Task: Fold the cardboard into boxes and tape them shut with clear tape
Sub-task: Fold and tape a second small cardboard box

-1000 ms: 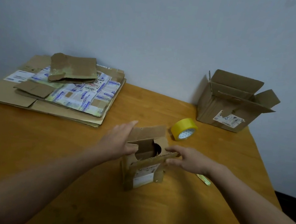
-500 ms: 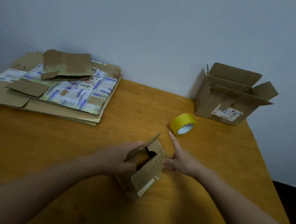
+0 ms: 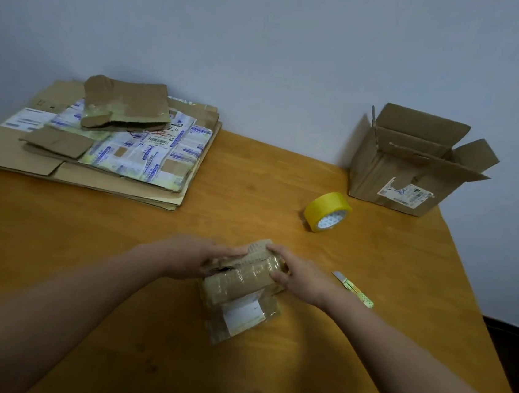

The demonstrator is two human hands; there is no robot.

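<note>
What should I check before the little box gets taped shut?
1. Flaps of the small box folded down: not ok, a dark gap shows near the left hand.
2. Box held steady: ok, the left hand and right hand both hold its top.
3. Tape roll nearby: ok, on the table beyond the box.
4. Tape is clear: cannot tell, the roll looks yellow.
5. Cutter ready: ok, it lies beside the right hand.
6. A hand free for tape: not ok, both are on the box.
</note>
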